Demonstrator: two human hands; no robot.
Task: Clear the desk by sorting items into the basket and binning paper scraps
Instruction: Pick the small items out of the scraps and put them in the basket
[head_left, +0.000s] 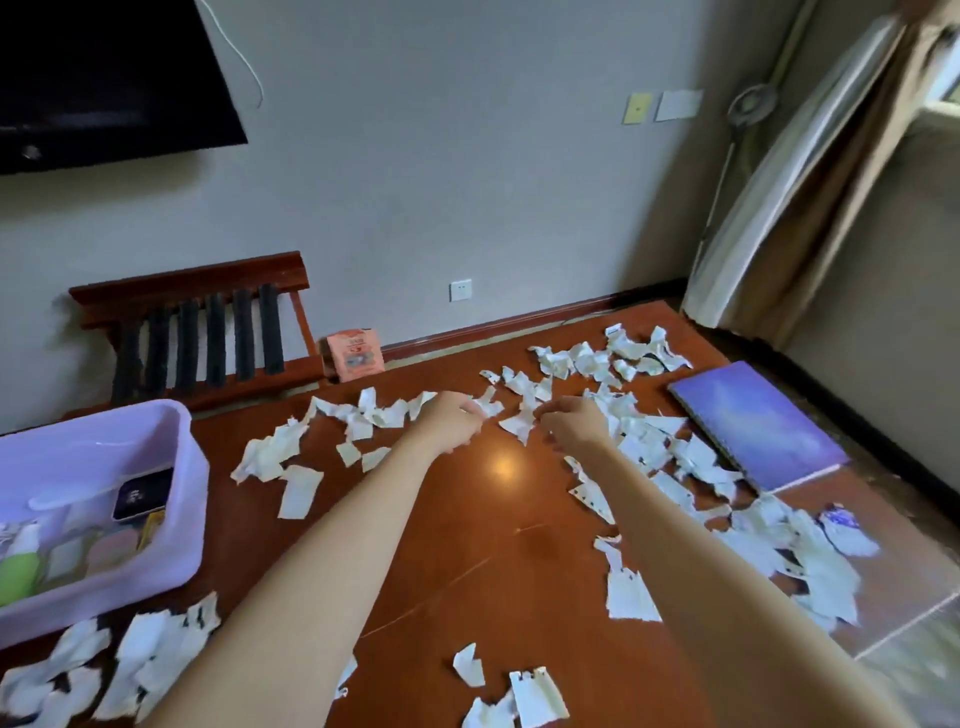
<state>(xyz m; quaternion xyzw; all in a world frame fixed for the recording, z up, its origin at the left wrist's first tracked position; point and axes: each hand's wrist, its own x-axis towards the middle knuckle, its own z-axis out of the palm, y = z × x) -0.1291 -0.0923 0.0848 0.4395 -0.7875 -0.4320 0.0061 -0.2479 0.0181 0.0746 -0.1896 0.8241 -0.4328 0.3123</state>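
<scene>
Bare polished brown wooden desk top (467, 525) lies open down the centre, between both forearms. Torn white paper scraps (644, 447) crowd the far edge, the right side and the near left corner. Translucent lilac plastic basket (182, 467) blocks the left edge; purple hardcover notebook (753, 421) occupies the far right.

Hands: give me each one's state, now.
Left hand: fingers curled on paper scraps.
Right hand: fingers curled among the scraps; grip cannot be told.
</scene>
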